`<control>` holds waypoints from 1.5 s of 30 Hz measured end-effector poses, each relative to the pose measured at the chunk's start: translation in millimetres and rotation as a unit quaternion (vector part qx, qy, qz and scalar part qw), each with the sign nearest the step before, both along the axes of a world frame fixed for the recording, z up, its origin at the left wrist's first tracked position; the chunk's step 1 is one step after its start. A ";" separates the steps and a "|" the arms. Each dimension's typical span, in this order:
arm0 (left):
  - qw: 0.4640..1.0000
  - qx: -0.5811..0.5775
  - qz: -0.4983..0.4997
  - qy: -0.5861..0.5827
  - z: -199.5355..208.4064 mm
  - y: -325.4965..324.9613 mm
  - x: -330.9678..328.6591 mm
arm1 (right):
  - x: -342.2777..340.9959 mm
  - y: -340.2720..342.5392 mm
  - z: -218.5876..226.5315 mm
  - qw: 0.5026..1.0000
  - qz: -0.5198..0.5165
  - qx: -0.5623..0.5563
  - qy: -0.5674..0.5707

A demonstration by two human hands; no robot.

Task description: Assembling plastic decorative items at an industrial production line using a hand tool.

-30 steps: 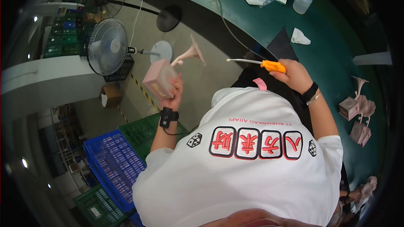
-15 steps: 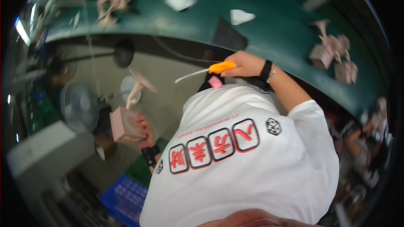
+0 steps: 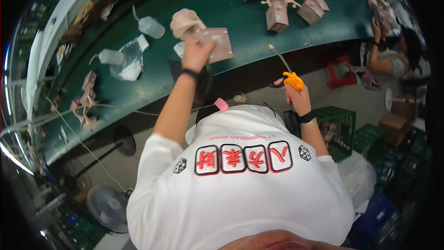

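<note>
Green workbench (image 3: 231, 14): runs across the upper part of the view; person stands at its near edge.
Standing gramophones (image 3: 277, 16): pink group on the bench, to the right of the one held; thin curved necks join boxes to flared horns.
Held gramophone (image 3: 218, 37): pink, in the left hand at the bench's near edge, box tilted with one flat face toward the camera; contact with the bench cannot be told.
Box base (image 3: 221, 52): appears rigid and smooth; judged light enough for one hand, possibly slippery. Recommended hold: opposite sides of the box.
Flared horn (image 3: 184, 22): scalloped rim; judged the fragile part, liable to chip. Not advised as a grip; its neck likewise, as probable weak point.
Left hand (image 3: 198, 54): closed on the gramophone, thumb across the box's flat face; remaining fingers partly hidden.
Right hand (image 3: 299, 98): wrapped around an orange tool, apart from the gramophone.
Orange tool (image 3: 292, 80): appears to be an air blow gun; stiff, easily held by its body.
Metal nozzle (image 3: 281, 59): thin, slightly bent, points toward the bench; pale tip clear of the pieces.
</note>
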State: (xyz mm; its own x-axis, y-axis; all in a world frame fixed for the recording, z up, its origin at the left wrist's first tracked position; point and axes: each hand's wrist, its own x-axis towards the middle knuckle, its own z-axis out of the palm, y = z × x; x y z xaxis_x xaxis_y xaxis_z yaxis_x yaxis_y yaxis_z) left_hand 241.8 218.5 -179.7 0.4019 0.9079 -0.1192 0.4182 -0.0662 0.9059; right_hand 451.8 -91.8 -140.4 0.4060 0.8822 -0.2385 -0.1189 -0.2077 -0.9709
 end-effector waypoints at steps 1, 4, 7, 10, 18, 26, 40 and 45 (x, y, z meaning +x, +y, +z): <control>0.996 0.017 -0.025 0.080 -11.0 14.5 36.3 | -0.4 -16.9 -0.6 0.999 -0.042 -0.002 -0.006; 0.972 0.059 -0.097 0.206 -36.0 44.2 136.8 | -4.5 -56.6 -2.6 0.993 -0.119 0.021 -0.006; 0.961 0.102 -0.054 0.253 -29.6 17.9 216.3 | -20.0 -91.9 -0.1 0.981 -0.192 0.026 -0.009; 0.965 0.108 -0.004 0.239 -35.5 10.1 259.4 | -27.6 -108.0 3.4 0.975 -0.218 0.003 -0.028; 0.993 0.121 0.006 0.010 -108.9 -3.9 270.4 | -23.1 -110.6 -2.0 0.971 -0.237 -0.027 -0.032; 0.960 -0.090 -0.151 -0.216 -80.8 -6.8 240.3 | -30.9 -81.2 -22.3 0.976 -0.214 -0.033 -0.008; 0.947 0.196 0.256 0.014 -15.2 95.8 -280.3 | -117.9 168.8 -14.4 0.926 0.257 0.084 -0.263; 0.843 0.210 0.333 0.367 -56.8 259.4 -487.6 | -229.3 245.4 11.5 0.897 0.355 0.046 -0.259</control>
